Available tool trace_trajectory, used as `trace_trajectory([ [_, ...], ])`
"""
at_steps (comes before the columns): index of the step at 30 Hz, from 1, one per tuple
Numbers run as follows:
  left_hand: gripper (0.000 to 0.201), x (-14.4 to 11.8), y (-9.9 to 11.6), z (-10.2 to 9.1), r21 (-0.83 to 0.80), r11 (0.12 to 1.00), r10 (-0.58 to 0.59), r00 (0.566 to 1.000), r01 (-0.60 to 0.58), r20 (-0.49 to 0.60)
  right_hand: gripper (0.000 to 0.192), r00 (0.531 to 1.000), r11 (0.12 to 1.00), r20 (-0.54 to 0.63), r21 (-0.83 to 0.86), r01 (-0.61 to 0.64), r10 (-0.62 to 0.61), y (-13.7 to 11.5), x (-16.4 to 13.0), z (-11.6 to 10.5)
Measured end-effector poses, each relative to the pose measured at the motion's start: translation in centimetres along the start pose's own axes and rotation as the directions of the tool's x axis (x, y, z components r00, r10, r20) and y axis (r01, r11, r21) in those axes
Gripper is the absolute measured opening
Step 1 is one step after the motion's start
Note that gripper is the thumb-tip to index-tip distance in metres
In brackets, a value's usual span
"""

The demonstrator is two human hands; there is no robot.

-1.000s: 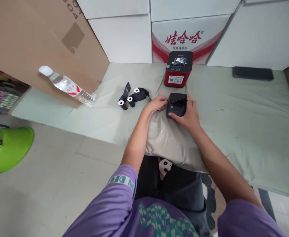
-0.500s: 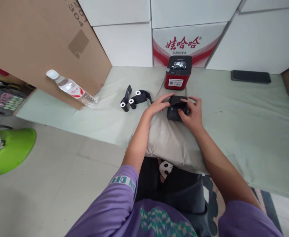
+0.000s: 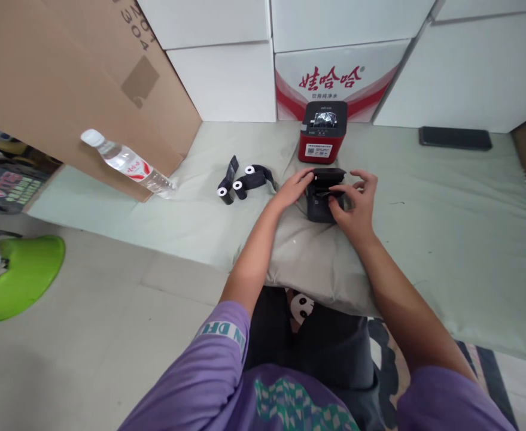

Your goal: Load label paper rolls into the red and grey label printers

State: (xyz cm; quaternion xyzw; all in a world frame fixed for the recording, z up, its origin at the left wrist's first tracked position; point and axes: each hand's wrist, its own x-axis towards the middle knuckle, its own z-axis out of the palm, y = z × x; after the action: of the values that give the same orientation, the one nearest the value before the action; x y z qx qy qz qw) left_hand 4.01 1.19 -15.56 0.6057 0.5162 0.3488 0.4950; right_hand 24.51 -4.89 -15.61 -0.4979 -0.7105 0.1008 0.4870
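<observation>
Taking the small black printer (image 3: 323,196) on the grey pillow (image 3: 316,263) as the fixed mark: far to its left, at the picture's edge, a green plastic stool (image 3: 18,275) stands on the tiled floor. Nearer, still well left of the printer, a clear water bottle (image 3: 125,163) with a red label leans tilted against a big brown cardboard box (image 3: 65,78). Just left of the printer, three black ribbon rolls (image 3: 243,178) with white cores lie together on the pale green mat (image 3: 446,239). The left hand (image 3: 295,185) rests against the printer's left side, fingers curled loosely around its edge, steadying it rather than clenching it. The printer itself sits on the far end of the pillow with its lid tipped up at the back. The right hand (image 3: 356,203) lies on the printer's right side, thumb pressed on the front face and the other fingers spread over the raised lid, so both hands hold the same printer. Directly behind the printer stands a red label printer (image 3: 322,140), apart from it, before a white carton with red lettering (image 3: 334,81). Far to the right and behind, a dark phone (image 3: 455,138) lies flat on the mat.
</observation>
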Motion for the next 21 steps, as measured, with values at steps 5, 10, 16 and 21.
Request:
trace_trajectory([
  [5,0.025,2.5,-0.9,1.5,0.138,0.976,0.195,0.953,-0.167,-0.233,0.018,0.999,0.993,0.046,-0.115,-0.013,0.018,0.8,0.2,-0.1],
  [10,0.025,3.5,-1.6,2.0,0.124,0.99,0.114,0.926,-0.074,-0.361,0.023,0.988,0.982,0.123,-0.175,-0.074,0.097,1.2,0.3,-0.1],
  [16,0.038,2.8,-1.3,2.0,0.086,0.992,0.119,0.917,-0.093,-0.38,0.039,0.964,0.967,0.201,-0.22,-0.132,0.177,1.7,0.9,0.1],
  [21,0.044,2.9,-1.4,2.0,0.086,0.989,0.143,0.909,-0.119,-0.391,0.047,0.912,0.939,0.311,-0.297,-0.175,0.269,1.1,1.9,-0.3],
])
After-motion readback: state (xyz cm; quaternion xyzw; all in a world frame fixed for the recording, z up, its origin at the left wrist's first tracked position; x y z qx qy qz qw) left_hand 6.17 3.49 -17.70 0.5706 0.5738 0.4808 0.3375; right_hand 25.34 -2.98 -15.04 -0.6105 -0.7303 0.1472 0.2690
